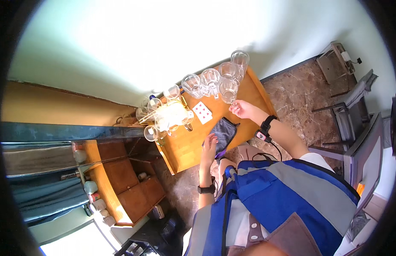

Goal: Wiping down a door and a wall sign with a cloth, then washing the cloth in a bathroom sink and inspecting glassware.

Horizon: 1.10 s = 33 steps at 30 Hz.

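Note:
My right hand [241,108] has its fingers closed around the handle of a clear glass mug [228,89] at the right part of the wooden table [191,147]. Beside that mug stand several more glass mugs [210,78] in a cluster along the wall. My left hand [210,145] is at the near edge of a dark grey cloth pouch [225,132], fingers loosely apart; whether it touches the pouch I cannot tell. Playing cards [202,112], the top one showing red hearts, lie between the pouch and the mugs.
On the table's left, several drinking glasses [151,132] surround a gold wire rack [182,102], partly washed out by glare. A wall [121,54] borders the table's far side. A wooden cabinet [121,179] stands left, and chairs [345,118] stand right.

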### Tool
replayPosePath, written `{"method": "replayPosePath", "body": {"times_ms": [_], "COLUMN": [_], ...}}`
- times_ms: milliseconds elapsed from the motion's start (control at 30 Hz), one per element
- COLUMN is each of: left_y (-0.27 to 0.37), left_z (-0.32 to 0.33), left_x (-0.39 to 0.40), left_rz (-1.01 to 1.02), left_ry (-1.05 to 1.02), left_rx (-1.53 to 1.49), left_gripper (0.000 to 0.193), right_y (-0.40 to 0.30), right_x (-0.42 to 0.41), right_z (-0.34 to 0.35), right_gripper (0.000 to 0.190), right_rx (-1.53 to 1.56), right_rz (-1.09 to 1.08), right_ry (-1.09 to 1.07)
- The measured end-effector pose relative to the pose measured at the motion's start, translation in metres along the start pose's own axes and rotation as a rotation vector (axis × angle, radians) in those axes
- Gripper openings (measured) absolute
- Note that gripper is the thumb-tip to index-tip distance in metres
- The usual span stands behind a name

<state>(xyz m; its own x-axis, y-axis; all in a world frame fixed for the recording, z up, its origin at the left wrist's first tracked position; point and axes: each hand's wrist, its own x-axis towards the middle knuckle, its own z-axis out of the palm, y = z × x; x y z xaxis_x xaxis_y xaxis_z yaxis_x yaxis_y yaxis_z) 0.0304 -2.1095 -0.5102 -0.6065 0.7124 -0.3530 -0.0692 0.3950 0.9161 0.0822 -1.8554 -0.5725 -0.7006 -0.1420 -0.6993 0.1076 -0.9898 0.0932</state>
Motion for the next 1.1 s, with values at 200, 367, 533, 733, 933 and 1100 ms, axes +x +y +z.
{"method": "replayPosePath", "body": {"times_ms": [200,367,533,733,933,1100], "left_y": [0.002,0.006,0.018,0.024,0.051,0.067], "left_z": [0.015,0.014,0.011,0.027,0.063,0.104], "left_x": [0.008,0.022,0.039,0.073,0.1,0.113], "left_rz": [-0.032,-0.07,-0.029,0.066,0.136,0.437], "left_ry": [-0.003,-0.028,-0.124,-0.2,-0.289,-0.381], "left_rx": [-0.022,0.023,-0.021,0.019,-0.004,0.004], "left_gripper": [0.029,0.028,0.029,0.03,0.036,0.059], "right_y": [0.0,0.004,0.004,-0.007,-0.005,-0.004], "right_x": [0.009,-0.008,-0.057,-0.123,-0.124,-0.11], "right_z": [-0.009,-0.016,-0.015,0.005,0.0,-0.005], "right_gripper": [0.003,0.004,0.007,0.011,0.012,0.017], "right_rx": [-0.064,-0.132,-0.382,-1.195,-1.472,-1.568], "right_rz": [0.019,-0.028,-0.155,-0.688,-1.393,-1.562], "right_ry": [-0.124,-0.029,-0.057,0.359,0.576,0.865]}}
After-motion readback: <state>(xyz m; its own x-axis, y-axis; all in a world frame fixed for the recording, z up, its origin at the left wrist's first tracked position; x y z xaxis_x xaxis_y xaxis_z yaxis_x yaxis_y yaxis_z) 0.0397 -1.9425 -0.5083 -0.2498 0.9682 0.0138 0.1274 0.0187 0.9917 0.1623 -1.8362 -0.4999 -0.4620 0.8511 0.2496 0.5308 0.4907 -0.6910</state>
